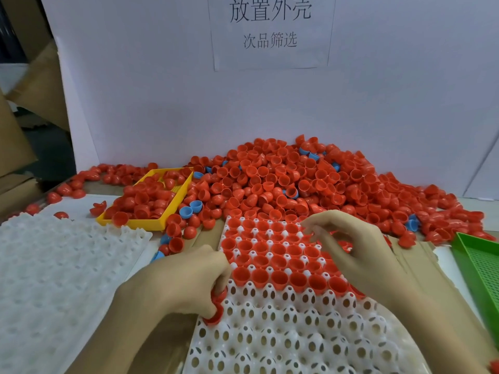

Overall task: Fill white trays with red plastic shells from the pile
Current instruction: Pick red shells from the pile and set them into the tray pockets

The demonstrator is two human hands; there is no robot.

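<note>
perforated white plastic tray (pixel 291 333), far rows filled with red plastic half-shells (pixel 279 276); near rows bare. left hand (pixel 183 282) grips red shells at its left edge. right hand (pixel 359 249) hovers, fingers loosely curled, holding nothing. red shell pile (pixel 297 179) beyond.

soft, even overhead light fills the scene with only faint shadows, no harsh glare, the right hand (pixel 356 247) smeared by motion blur at its fingertips, and wide-angle bending curves the white tray (pixel 283 333) and green tray (pixel 480 265) edges.
</note>
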